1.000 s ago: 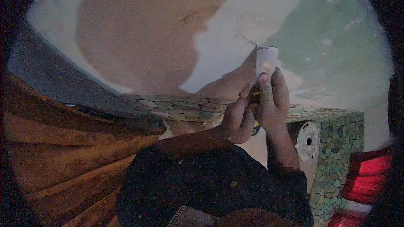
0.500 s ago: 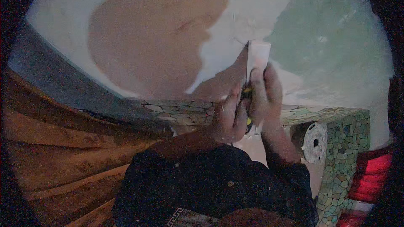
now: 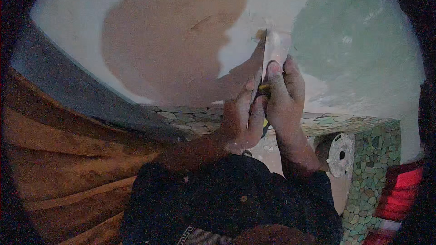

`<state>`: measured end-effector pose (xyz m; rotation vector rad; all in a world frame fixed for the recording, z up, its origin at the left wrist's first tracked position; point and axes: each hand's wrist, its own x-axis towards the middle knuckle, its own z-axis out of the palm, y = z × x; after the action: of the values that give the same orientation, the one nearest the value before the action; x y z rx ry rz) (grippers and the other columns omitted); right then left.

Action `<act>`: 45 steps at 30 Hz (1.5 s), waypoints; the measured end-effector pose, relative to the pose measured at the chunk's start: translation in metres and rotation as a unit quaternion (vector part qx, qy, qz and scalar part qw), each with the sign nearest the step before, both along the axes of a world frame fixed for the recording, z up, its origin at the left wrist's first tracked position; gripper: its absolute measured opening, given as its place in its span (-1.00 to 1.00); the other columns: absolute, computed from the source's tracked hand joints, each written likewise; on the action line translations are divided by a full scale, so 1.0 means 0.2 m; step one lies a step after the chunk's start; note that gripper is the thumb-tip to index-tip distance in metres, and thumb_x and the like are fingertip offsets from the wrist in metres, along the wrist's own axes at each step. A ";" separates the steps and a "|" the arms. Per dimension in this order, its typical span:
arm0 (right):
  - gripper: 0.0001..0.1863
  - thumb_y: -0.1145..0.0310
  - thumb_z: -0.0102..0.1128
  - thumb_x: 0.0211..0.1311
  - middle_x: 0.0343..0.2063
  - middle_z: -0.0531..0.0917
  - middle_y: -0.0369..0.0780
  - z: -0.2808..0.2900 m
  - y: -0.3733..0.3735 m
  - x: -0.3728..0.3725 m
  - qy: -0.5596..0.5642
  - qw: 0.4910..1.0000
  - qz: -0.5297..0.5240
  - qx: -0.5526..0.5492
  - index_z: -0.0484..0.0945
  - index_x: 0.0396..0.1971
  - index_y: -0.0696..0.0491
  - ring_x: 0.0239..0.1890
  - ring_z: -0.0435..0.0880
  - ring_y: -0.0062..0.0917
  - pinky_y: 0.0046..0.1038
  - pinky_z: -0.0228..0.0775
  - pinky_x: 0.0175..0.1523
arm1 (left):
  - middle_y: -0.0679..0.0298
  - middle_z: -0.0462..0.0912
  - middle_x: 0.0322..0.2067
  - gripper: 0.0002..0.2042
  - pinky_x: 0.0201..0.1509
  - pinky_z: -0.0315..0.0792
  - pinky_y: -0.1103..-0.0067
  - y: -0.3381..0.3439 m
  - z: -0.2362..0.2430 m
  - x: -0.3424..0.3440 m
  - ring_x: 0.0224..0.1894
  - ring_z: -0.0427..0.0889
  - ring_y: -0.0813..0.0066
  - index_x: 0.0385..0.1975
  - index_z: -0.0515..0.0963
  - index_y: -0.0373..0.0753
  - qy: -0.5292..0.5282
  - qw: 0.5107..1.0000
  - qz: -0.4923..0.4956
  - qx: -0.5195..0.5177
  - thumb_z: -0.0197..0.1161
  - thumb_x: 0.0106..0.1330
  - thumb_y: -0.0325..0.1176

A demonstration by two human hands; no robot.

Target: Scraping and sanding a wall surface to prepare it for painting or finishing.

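Observation:
A wide putty knife (image 3: 275,45) lies with its pale blade against the wall, its long edge running upward from my hands. My right hand (image 3: 286,97) is closed on it, the thumb pressed on the blade's face and the fingers round the far side. Just left and lower, my left hand (image 3: 243,120) is closed round the handle, of which only yellow and dark bits show between the hands. White filler (image 3: 268,0) covers the wall round the blade, beside a bare brown patch (image 3: 168,41) on the left and green paint (image 3: 345,41) on the right.
A stone-patterned band (image 3: 193,120) runs along the wall's lower part, and a similar one at right. A round white-faced spool-like object (image 3: 340,155) stands right of my forearm. Brown draped folds (image 3: 77,168) fill the left; a red ridged thing (image 3: 402,190) is far right.
Both hands and the putty knife have moved a little up the wall, the blade's top now higher. My grip stays the same.

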<state>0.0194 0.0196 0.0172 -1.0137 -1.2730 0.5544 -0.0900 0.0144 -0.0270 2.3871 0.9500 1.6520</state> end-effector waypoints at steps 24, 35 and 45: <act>-0.71 0.31 -0.05 0.48 -0.29 0.59 -0.18 0.00 -0.02 -0.06 0.075 0.994 0.005 -0.075 0.45 -0.02 0.21 -0.22 0.54 -0.55 -0.47 0.39 -0.09 | -0.24 0.54 -0.05 -0.54 0.18 0.37 0.23 -0.02 0.08 -0.07 0.03 0.58 -0.09 0.22 0.28 -0.50 -0.089 0.987 -0.104 -0.079 0.00 0.32 -0.47; -0.70 0.35 -0.03 0.46 -0.20 0.62 -0.16 0.11 -0.01 -0.13 0.127 0.991 0.039 0.005 0.46 -0.02 0.26 -0.13 0.55 -0.54 -0.47 0.39 0.01 | -0.25 0.55 -0.04 -0.54 0.16 0.37 0.20 -0.02 0.14 -0.10 0.04 0.57 -0.17 0.18 0.34 -0.48 -0.082 0.993 -0.049 -0.076 0.06 0.32 -0.38; -0.68 0.30 -0.03 0.49 -0.15 0.64 -0.14 0.11 -0.08 -0.16 0.148 0.984 0.072 -0.062 0.50 0.01 0.23 -0.16 0.58 -0.51 -0.45 0.42 -0.05 | -0.23 0.62 -0.21 -0.55 -0.03 0.50 0.27 -0.01 0.23 -0.17 -0.12 0.67 -0.13 0.13 0.37 -0.48 -0.065 0.989 -0.063 -0.113 0.08 0.38 -0.25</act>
<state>-0.0135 0.0031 0.0392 -0.9054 -1.0605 0.8728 -0.1249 0.0129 0.0199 2.1176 0.8911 1.5428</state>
